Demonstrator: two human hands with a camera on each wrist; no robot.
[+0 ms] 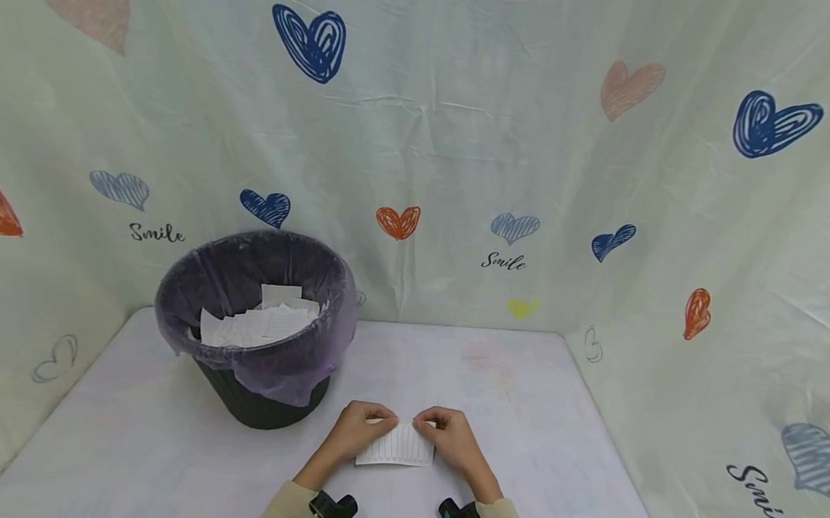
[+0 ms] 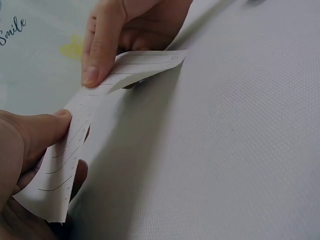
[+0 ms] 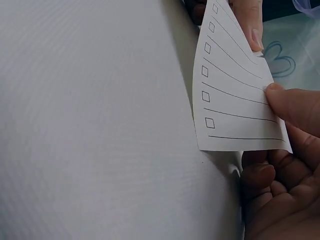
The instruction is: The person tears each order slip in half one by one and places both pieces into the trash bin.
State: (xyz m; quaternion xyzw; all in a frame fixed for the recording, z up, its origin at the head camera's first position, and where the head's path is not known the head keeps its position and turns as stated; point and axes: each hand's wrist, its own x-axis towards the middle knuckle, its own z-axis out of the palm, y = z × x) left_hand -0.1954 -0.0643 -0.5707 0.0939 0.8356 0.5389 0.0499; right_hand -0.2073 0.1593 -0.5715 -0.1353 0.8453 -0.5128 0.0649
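Observation:
A small white paper sheet (image 1: 400, 448) printed with lines and a row of little boxes is held just above the table. My left hand (image 1: 362, 430) pinches its far edge between thumb and fingers. Close beside it, my right hand (image 1: 452, 438) pinches the same edge. In the right wrist view a small nick shows in the paper (image 3: 235, 100) between the two thumbs. The left wrist view has the sheet (image 2: 75, 135) bent and curving between both hands. Some fingers are hidden behind the paper.
A dark bin (image 1: 263, 399) with a purple plastic liner (image 1: 329, 309) stands on the table to the left, beyond the hands. White paper pieces (image 1: 266, 323) lie heaped inside it. A heart-printed curtain (image 1: 447, 152) hangs behind the white table (image 1: 520, 403).

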